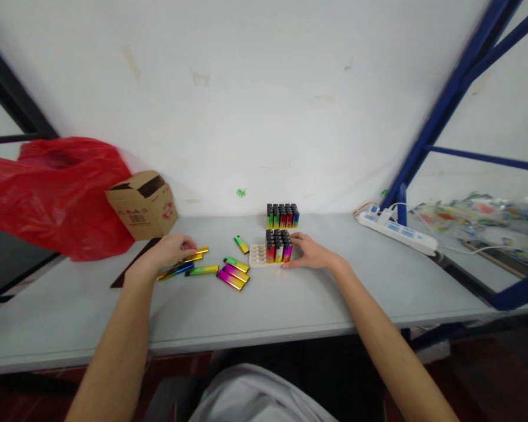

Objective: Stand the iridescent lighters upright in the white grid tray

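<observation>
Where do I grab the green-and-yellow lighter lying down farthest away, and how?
I'd pinch the lighter around its middle, coming down from above with a finger on each long side. It's slim and lies flat, slanting away, and its near end is close to the pale tray, so the middle probably gives more finger room.

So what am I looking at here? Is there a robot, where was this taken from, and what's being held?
There is no robot: these are a person's bare hands, seen by a camera on their head, looking forward and down.

On the table lie loose, colourful lighters. Beside them, a white tray holds upright lighters, with another upright group behind it.

The left hand is at some gold-coloured lighters; I can't tell how firm its grip is. The right hand rests by the tray's right side, thumb and fingers apart.
</observation>
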Motion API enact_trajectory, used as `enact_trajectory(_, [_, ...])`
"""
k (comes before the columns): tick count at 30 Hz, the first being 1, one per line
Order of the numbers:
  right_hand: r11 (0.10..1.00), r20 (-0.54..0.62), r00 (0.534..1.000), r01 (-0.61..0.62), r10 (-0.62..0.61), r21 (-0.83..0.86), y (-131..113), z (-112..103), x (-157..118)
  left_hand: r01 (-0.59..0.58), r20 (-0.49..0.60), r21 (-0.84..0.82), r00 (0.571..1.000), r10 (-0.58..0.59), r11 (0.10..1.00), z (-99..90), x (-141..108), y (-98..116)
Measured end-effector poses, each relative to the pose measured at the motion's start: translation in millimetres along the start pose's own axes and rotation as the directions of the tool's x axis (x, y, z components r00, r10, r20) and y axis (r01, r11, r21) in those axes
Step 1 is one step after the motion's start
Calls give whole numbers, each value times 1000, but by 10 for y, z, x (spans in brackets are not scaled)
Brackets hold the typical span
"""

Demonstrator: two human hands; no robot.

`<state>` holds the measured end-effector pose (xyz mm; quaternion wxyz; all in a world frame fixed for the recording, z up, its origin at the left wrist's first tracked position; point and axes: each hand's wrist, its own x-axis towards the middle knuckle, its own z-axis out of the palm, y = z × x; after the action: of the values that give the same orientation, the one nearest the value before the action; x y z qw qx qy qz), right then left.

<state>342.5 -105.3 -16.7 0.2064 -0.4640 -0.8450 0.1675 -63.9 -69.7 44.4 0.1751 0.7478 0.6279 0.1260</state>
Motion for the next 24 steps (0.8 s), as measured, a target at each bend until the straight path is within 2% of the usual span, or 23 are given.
enact_trajectory(5, [1000, -16, 1000, 15, -15, 7, 11, 10, 0, -25, -42, 8, 999, 25, 1000, 77, 56, -20])
enact_trajectory(8, [1000, -10, 1000, 2, -2, 7, 13, 14, -2, -65, -165, 14, 984, 67, 998, 113, 108, -8])
enact_trajectory(11, [1000, -14, 1000, 13, -13, 9, 24, 22, 0, -155, -377, 6, 915, 146, 988, 126, 115, 92])
enact_trajectory(13, [1000, -18, 1000, 21, -21, 10, 34, 26, 3, -215, -464, -89, 873, 150, 973, 139, 93, 206])
enact_trajectory(14, [1000, -19, 1000, 23, -23, 10, 38, 28, 4, -243, -480, -175, 867, 133, 954, 153, 79, 269])
enact_trajectory(17, [1000, -17, 1000, 19, -18, 11, 41, 27, 5, -303, -433, -489, 898, 74, 818, 248, 63, 448])
enact_trajectory(20, [1000, -5, 1000, 4, -4, 3, 31, 22, 4, -315, -351, -745, 935, 56, 587, 415, 84, 589])
enact_trajectory(22, [1000, -5, 1000, 3, -3, -5, 24, 19, 4, -305, -287, -849, 952, 106, 431, 535, 83, 677])
enact_trajectory(24, [1000, -12, 1000, 13, -13, -7, 21, 19, 5, -245, -183, -909, 962, 203, 338, 631, 48, 770])
